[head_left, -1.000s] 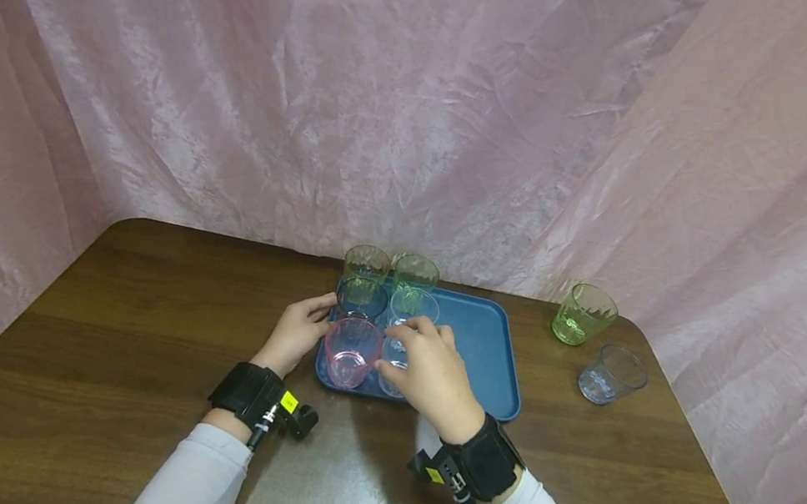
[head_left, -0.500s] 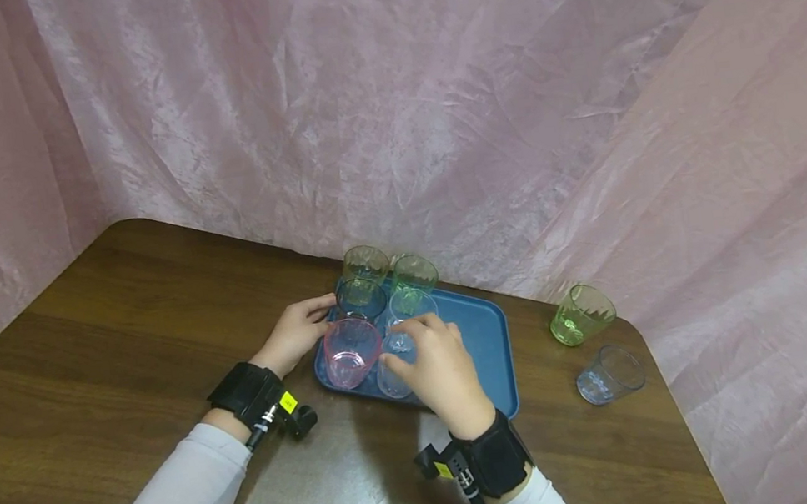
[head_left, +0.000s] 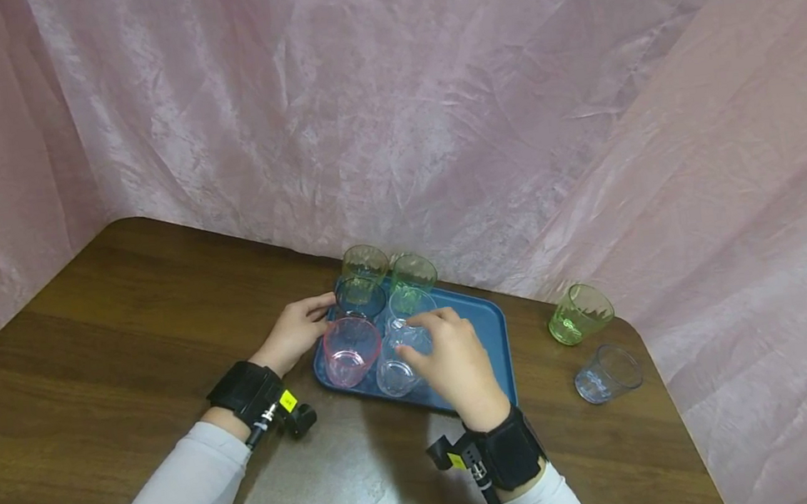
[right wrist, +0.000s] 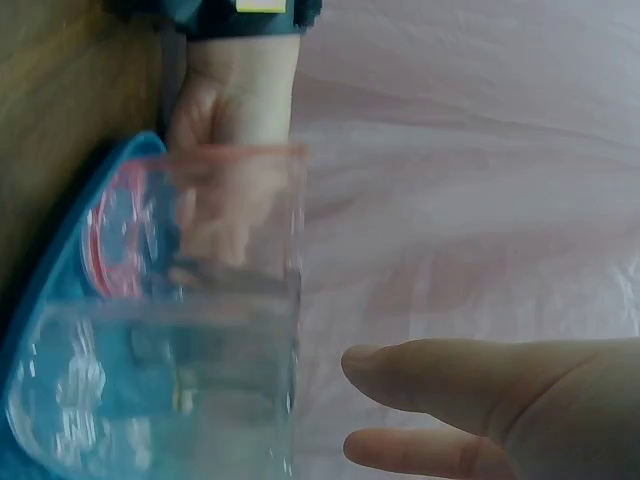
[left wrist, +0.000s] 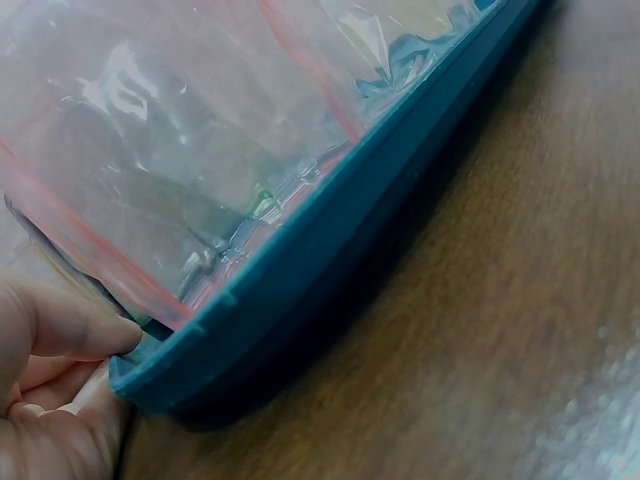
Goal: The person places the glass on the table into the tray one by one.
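Observation:
My left hand grips the left rim of the blue tray; in the left wrist view its thumb lies over the edge. Beside it stands a pink-tinted clear cup at the tray's near left. My right hand hovers over a clear cup at the near edge. Its thumb and fingers are parted, and the right wrist view shows them apart from that cup's rim. Behind stand a dark-rimmed cup, another clear cup and two green cups, one left, one right.
A green cup and a bluish clear cup stand on the wooden table to the right of the tray. A pink curtain hangs behind the table and along its sides.
My right hand has let go of the near clear cup and drawn back up and to the right. The left hand stays at the tray's rim.

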Demonstrator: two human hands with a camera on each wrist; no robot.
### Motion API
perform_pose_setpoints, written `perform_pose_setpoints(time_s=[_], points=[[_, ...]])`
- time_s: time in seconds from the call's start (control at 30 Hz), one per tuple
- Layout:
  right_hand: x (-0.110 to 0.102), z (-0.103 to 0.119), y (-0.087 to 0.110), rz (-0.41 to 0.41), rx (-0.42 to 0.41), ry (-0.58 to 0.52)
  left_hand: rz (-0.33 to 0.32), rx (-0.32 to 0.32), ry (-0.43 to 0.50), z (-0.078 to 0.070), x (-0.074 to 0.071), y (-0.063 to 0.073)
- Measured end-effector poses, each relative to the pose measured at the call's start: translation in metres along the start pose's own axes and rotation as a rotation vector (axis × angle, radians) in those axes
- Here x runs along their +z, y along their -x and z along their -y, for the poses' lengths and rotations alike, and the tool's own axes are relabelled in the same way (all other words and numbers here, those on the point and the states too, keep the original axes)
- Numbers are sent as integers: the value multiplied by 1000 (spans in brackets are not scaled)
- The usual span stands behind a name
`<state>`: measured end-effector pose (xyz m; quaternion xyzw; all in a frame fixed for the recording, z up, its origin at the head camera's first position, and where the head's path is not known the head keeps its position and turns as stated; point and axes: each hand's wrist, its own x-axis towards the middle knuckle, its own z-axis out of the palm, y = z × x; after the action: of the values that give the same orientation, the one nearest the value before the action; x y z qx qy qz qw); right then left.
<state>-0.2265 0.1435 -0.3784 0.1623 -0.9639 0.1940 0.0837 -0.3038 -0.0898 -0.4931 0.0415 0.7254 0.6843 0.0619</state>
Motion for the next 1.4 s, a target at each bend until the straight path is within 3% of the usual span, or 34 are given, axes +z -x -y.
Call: perform_pose_setpoints(time_s=[0.57,0.93,1.2,1.4], points=[[-43,-62,-10,-89,167,-24,-4,22,4,2,1,-2],[-61,-108,-3,-93,285,15,-2,15,-6,4,0,-1],[-77,-138,3,-47,433,78,-6,11,-16,3,0,0],[-89,-165,11,-30,483,108,-8,21,-12,4,-1,-2]])
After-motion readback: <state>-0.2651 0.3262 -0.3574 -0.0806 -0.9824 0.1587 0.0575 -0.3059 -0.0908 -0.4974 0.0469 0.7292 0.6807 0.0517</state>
